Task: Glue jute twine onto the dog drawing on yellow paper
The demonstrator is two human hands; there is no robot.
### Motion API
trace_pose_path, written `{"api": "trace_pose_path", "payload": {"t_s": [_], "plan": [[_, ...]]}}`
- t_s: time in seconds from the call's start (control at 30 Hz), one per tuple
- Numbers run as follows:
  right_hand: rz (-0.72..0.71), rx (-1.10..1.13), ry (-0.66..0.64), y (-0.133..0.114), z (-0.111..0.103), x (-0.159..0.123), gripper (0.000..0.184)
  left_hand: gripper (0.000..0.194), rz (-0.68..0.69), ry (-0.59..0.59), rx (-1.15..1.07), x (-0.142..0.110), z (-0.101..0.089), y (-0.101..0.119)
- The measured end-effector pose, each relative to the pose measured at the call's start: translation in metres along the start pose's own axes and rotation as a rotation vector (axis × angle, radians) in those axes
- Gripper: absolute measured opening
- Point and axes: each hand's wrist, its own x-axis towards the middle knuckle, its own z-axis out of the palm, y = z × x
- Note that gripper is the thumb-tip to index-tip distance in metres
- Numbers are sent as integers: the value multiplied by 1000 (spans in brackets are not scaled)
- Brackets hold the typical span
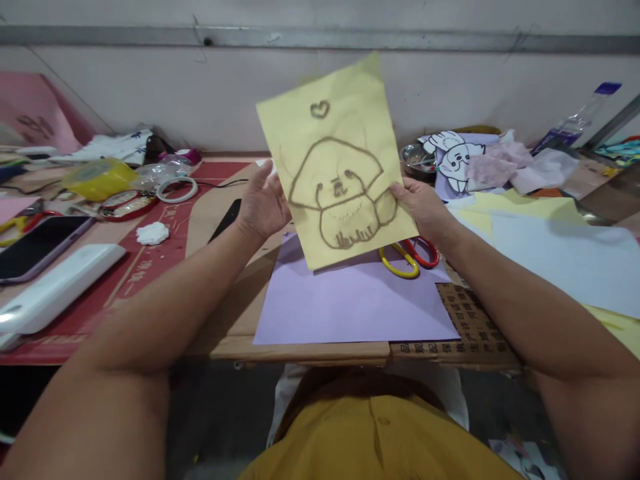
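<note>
Together, both hands' fingers, left [265, 202] and right [421, 205], pinch opposite edges of yellow rectangular drawn-on paper [345, 160]; beneath them lies flat purple paper [350, 307].

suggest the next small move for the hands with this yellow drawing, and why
I'd probably lower the yellow drawing onto the near part of the purple sheet: it is up in the air, the right hand pinches one edge, the left hand is at the other, and the scissors show only farther back.
</note>
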Motion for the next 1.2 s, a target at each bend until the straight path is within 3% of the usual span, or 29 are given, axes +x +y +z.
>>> {"api": "trace_pose_path", "payload": {"t_s": [0.13, 0.23, 0.33, 0.4, 0.53, 0.7, 0.8, 0.93, 1.03, 1.13, 1.2], "plan": [[87, -111, -23, 6, 0, 0, 47, 50, -118, -19, 3, 4, -4, -19], [6, -296, 188, 12, -11, 11, 24, 50, -129, 16, 0, 5, -4, -26], [-226, -398, 419, 15, -26, 22, 14, 51, -122, 34, -21, 2, -2, -29], [-401, -457, 388, 14, -29, 23, 11, 53, -153, 21, -37, -1, -2, -31], [-642, -670, 138, 9, -18, 10, 14, 54, -211, 39, -60, -4, -6, -35], [-775, -823, 12, 12, -3, -1, 30, 53, -249, 27, -62, -5, -7, -34], [-778, -860, -25, 13, -2, -4, 24, 51, -244, 31, -39, -6, -7, -35], [-725, -959, -31, 13, 1, -10, 8, 52, -271, 1, 5, -5, -10, -39], [-715, -983, 6, 15, 1, -9, 8, 53, -277, -52, 16, -5, -13, -43], [-718, -877, 105, 15, -5, -2, 9, 52, -246, 4, 15, -4, -13, -47], [-678, -768, 200, 13, -12, 4, 20, 52, -234, 45, 17, -3, -12, -49]]}}
